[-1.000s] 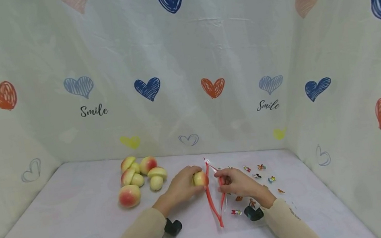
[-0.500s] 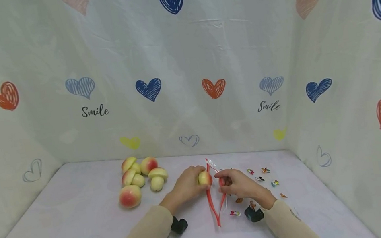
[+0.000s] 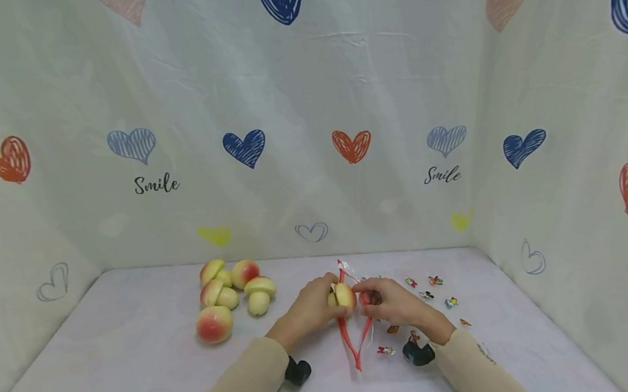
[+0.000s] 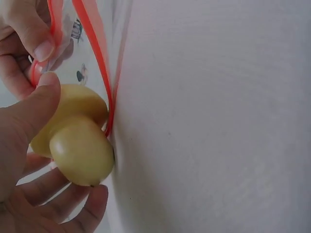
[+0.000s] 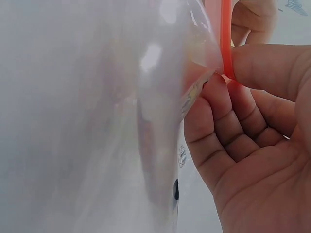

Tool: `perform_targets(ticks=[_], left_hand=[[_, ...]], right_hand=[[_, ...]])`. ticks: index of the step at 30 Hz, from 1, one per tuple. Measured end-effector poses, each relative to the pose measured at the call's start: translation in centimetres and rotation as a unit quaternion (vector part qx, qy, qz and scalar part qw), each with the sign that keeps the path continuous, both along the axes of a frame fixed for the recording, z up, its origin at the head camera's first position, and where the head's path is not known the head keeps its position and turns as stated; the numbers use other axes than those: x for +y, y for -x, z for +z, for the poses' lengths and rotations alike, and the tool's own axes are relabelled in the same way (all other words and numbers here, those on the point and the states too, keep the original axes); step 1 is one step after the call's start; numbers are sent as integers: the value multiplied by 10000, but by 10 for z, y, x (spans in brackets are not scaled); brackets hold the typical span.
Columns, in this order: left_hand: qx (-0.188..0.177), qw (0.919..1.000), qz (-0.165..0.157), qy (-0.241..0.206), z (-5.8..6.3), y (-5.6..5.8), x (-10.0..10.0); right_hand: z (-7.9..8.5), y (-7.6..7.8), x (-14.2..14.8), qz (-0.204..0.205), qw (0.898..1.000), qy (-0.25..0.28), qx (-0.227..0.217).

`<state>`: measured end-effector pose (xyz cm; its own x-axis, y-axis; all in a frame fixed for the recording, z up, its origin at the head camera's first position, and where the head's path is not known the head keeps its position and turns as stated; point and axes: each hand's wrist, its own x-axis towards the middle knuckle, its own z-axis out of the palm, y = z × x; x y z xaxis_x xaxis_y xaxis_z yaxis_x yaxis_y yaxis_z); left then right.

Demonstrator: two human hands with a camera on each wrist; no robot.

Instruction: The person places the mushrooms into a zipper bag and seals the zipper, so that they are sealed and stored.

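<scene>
My left hand (image 3: 308, 309) grips a yellow toy mushroom (image 3: 345, 296) with a pinkish cap, at the mouth of a clear zip bag (image 3: 346, 339) with a red zip strip. The left wrist view shows the mushroom's round stem (image 4: 82, 150) facing the camera, the thumb on the cap and fingers below. Across the opening, my right hand (image 3: 392, 302) pinches the red strip (image 5: 226, 36) between thumb and fingers, keeping the two rims apart. Small cartoon figures (image 3: 451, 302) appear printed on the bag. Part of the mushroom is hidden by the left hand.
Several similar toy mushrooms (image 3: 214, 324) lie grouped to the left on the white tablecloth (image 3: 131, 355). A white curtain (image 3: 299, 91) with hearts closes off the back and sides. Black wrist devices (image 3: 418, 351) sit beneath both wrists.
My left hand has moved right with the mushroom, bringing it into the bag's mouth and turning it so that more yellow shows. The right hand stays on the strip; the bag has shifted slightly.
</scene>
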<state>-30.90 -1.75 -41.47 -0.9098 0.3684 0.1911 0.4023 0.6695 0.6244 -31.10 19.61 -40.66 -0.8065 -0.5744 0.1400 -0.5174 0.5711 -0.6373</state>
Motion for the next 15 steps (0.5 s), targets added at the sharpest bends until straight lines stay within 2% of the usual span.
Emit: perform_targets(ticks=[8, 15], left_hand=[[100, 9996, 80, -251, -6, 7, 1], [217, 9988, -38, -429, -9, 11, 2]], right_hand=[[4, -2, 0, -78, 9998, 19, 183], [5, -2, 0, -143, 9998, 40, 115]])
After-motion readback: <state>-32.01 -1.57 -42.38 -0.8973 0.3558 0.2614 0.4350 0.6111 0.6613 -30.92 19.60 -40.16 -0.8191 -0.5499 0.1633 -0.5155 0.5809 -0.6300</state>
